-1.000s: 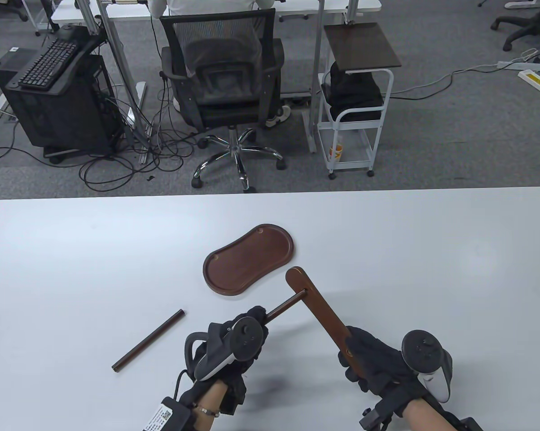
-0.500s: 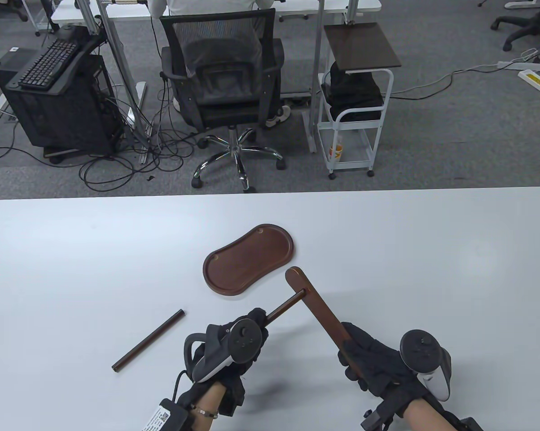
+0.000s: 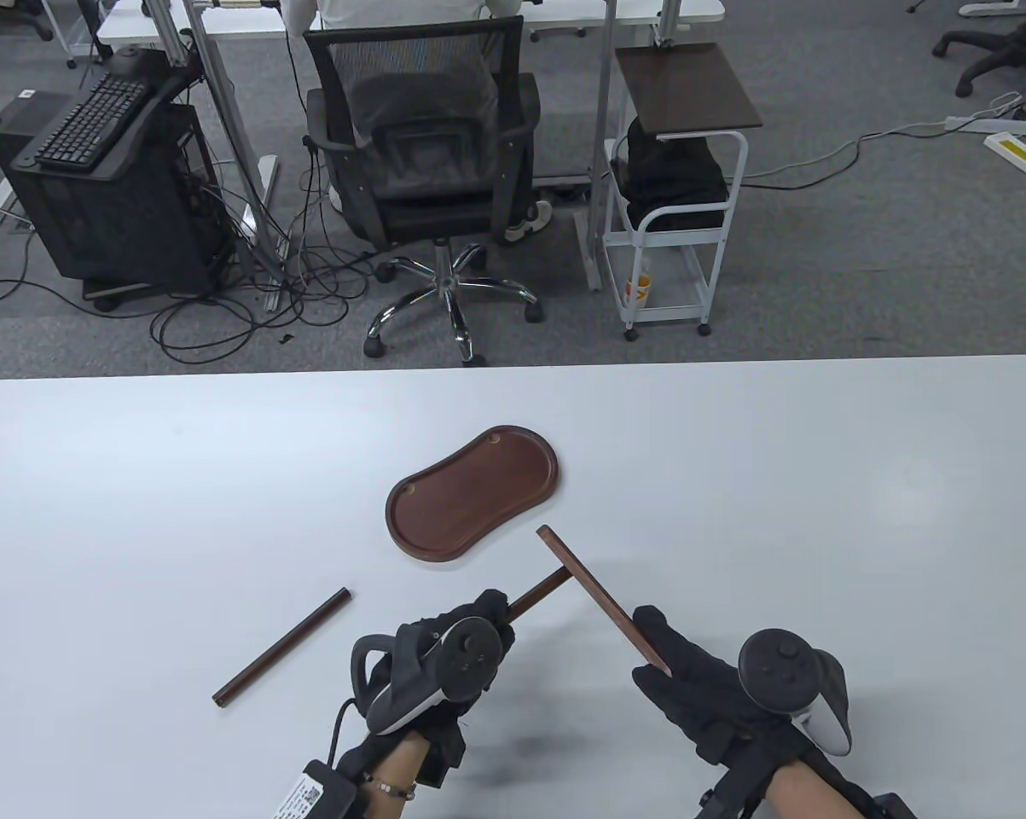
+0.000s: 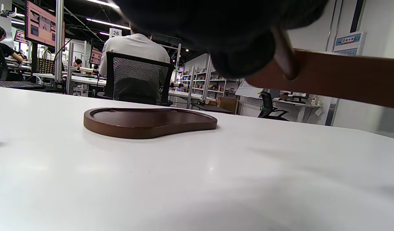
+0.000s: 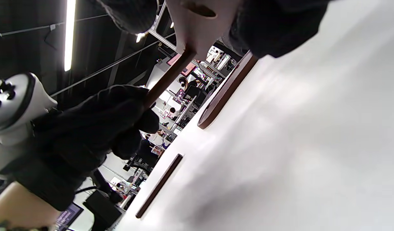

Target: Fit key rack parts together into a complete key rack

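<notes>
1. Your left hand point(image 3: 444, 661) is gripping one round, dark wooden rod point(image 3: 540, 592), fingers wrapped around its near end; the far end is meeting the flat bar point(image 3: 602, 600).
2. Your right hand point(image 3: 704, 682) is holding that bar by its near end, fingers closed around it. The bar is a thin slat of smooth brown wood, turned edge-on to the table view, so it is showing as a narrow strip raised above the table point(image 3: 820, 512).
3. In the left wrist view the rod point(image 4: 285, 64) is reaching the broad face of the bar point(image 4: 344, 78) (a seated joint or only contact, you cannot tell).
4. A second rod point(image 3: 282, 647) of the same dark wood is lying loose on the white, matte tabletop, left of your left hand and apart from it.
5. The base tray point(image 3: 472, 493) is sitting flat beyond both hands: one bean-shaped piece of polished brown wood with a raised rim and two small round holes, one near each end.
6. You are working with two rods, one bar and one tray.
</notes>
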A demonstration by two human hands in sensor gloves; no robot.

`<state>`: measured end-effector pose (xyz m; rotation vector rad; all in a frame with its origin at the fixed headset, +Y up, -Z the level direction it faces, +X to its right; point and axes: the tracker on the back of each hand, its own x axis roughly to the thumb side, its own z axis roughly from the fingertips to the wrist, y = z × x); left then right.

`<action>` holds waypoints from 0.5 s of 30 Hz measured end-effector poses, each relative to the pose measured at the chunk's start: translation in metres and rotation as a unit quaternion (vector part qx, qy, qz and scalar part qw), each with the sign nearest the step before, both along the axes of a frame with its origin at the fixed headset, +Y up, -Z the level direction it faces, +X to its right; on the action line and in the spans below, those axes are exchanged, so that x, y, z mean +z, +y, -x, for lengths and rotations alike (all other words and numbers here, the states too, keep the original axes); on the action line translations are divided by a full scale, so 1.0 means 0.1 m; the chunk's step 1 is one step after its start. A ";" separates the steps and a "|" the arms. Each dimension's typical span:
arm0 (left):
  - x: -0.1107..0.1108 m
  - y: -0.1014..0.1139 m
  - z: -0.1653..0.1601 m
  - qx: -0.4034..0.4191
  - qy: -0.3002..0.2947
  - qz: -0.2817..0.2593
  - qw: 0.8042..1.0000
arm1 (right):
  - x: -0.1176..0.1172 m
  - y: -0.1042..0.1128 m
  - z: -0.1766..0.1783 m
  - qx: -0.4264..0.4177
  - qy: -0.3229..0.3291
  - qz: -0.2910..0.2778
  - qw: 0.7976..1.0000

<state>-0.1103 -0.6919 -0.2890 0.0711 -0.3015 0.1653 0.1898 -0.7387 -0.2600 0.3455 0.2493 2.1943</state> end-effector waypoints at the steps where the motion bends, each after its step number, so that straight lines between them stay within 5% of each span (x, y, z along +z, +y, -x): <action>1: 0.00 0.00 0.00 0.001 0.000 -0.001 1.000 | 0.00 0.00 0.01 0.002 0.002 -0.002 1.000; 15: 0.00 0.00 -0.01 -0.006 0.008 0.012 1.000 | 0.06 0.03 0.09 0.072 0.012 -0.060 0.996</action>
